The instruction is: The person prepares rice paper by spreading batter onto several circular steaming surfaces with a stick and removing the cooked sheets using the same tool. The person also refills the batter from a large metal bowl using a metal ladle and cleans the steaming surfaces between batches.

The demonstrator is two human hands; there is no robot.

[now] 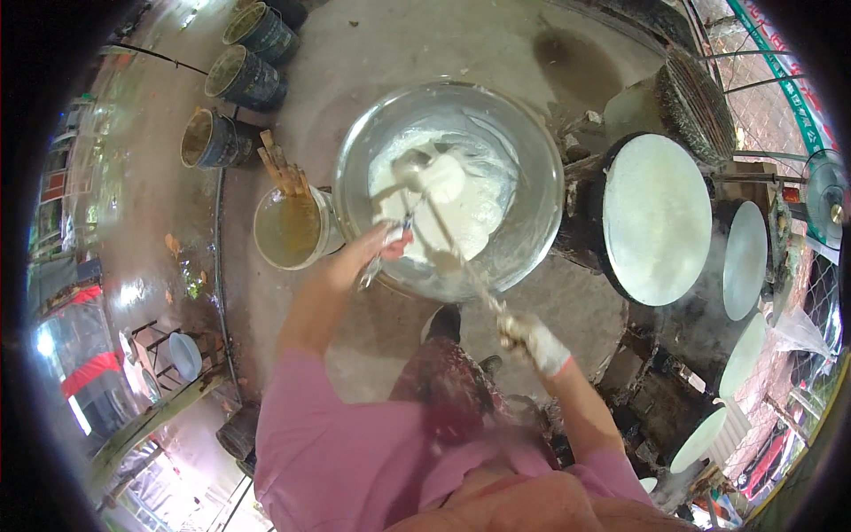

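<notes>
A wide metal basin [542,199] sits on the floor before me, with thick white batter [412,233] in it. My left hand [389,241], bare, reaches over the basin's near left side and grips a metal ladle [411,163] by its handle. The ladle's bowl is at the batter, partly blurred. My right hand [535,340], in a white work glove, holds a long handle [473,276] just outside the near right rim. This handle slants into the basin, where a round, batter-coated head [444,179] shows at its far end.
A pale bucket [262,243] with yellowish liquid and wooden sticks stands left of the basin. Several dark buckets [243,76] line the upper left. Large round pans [657,219] with whitish surfaces curve down my right side, with steam around them. A fan [828,199] is at the far right.
</notes>
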